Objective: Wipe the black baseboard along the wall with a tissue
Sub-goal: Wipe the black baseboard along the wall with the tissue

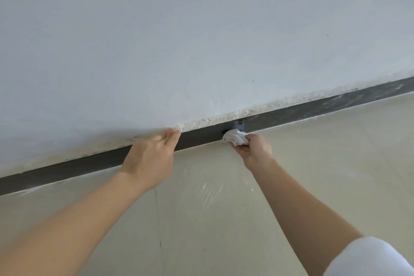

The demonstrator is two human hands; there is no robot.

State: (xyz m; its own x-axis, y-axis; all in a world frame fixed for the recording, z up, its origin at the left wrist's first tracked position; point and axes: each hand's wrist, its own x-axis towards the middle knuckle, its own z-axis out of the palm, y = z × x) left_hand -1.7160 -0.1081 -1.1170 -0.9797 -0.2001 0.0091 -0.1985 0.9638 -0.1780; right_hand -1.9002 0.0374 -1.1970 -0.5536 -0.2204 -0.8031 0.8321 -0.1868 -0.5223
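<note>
The right hand [254, 150] is closed around a crumpled white tissue [235, 136] and presses it against the long black baseboard [89, 163], which runs at the foot of the pale grey wall [179, 40], just above the beige floor [224, 219]. The left hand [150, 159] is open, with its fingers [171, 135] flat on the wall's rough lower edge, probably for support. Both arms are stretched forward, and dusty marks show further right.

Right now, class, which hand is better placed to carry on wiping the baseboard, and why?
Right. The right hand grips the tissue and presses it against the baseboard. The left hand holds nothing; its fingers rest at the wall's lower edge.
</note>
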